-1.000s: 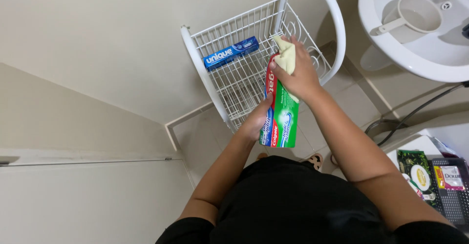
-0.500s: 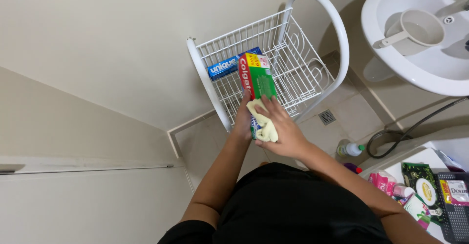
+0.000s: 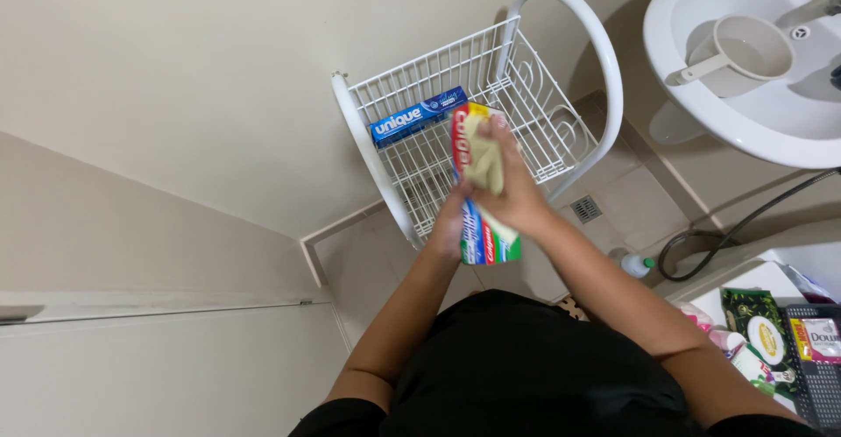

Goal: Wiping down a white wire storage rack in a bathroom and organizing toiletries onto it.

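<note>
Left hand grips the near end of the red-green box; right hand presses a yellow cloth on it, fingers together; wire rack just behind, blue box inside.

Long red, green and white carton held over front rim of white wire basket, gripped at lower end by left hand, pressed on top by right hand with pale yellow cloth. Long blue carton lying inside basket along back wall. At lower right, dark green pouch with round yellow patch, beside red-and-white packet in dark crate.
</note>
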